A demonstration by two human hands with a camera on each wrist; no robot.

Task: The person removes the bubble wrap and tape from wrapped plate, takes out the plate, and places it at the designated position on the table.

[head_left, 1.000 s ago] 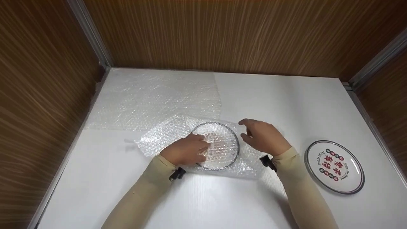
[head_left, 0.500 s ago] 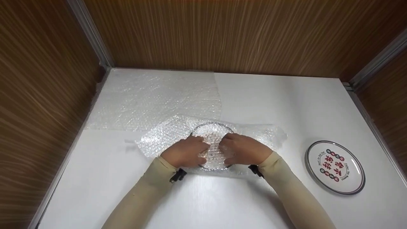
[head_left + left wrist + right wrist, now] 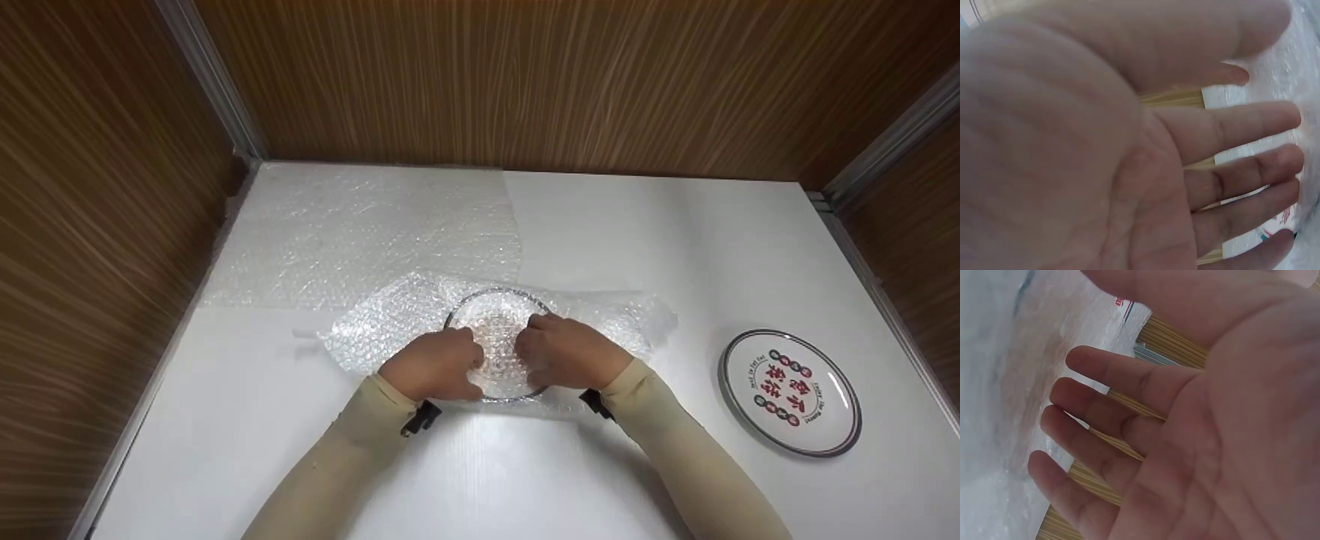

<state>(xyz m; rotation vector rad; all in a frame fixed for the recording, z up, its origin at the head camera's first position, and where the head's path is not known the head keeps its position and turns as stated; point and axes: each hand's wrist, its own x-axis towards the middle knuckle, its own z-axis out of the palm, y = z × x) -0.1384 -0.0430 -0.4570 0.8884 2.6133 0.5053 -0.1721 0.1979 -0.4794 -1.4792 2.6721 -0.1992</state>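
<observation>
A round plate with a dark rim lies under clear bubble wrap in the middle of the white table, its print blurred by the bubbles. On the plate's left side my left hand presses the wrap with its fingertips. My right hand touches the wrapped plate from the right side. Both wrist views show the fingers of the left hand and the right hand fairly straight, tips against the film. Parts of the plate's rim are hidden behind the hands.
A second plate, white with a dark rim and red characters, lies unwrapped at the right. Another flat sheet of bubble wrap covers the table's back left. Wood-grain panels stand behind and along the sides of the white table.
My right hand has come left and down from the wrap's right part onto the wrapped plate. My left hand stays on the plate's left side, its fingers drawn slightly back.
</observation>
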